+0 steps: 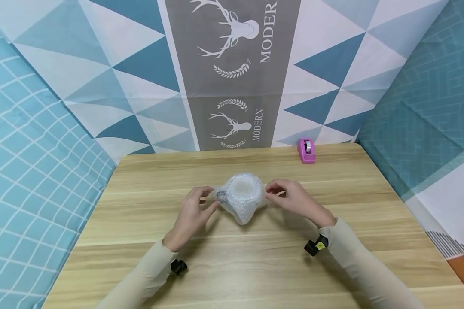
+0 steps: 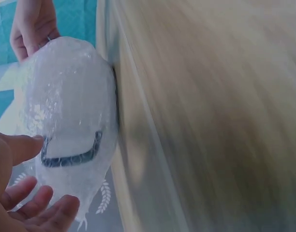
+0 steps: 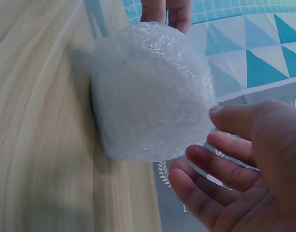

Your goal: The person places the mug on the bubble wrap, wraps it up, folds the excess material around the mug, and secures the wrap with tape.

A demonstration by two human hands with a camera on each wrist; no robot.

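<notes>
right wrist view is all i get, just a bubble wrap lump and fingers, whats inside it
Observer: The left wrist view shows a dark mug handle through the wrapped bundle, so it looks like a mug.
Operator: is my left hand holding it
Observer: In the head view the left hand has thumb and fingers at the wrap's left edge; a firm grip I cannot confirm.
Operator: and the right one
Observer: The head view shows the right hand pinching the wrap's right edge.
Operator: anything else on the table
Observer: A pink tape dispenser stands apart at the far edge of the wooden table.
</notes>
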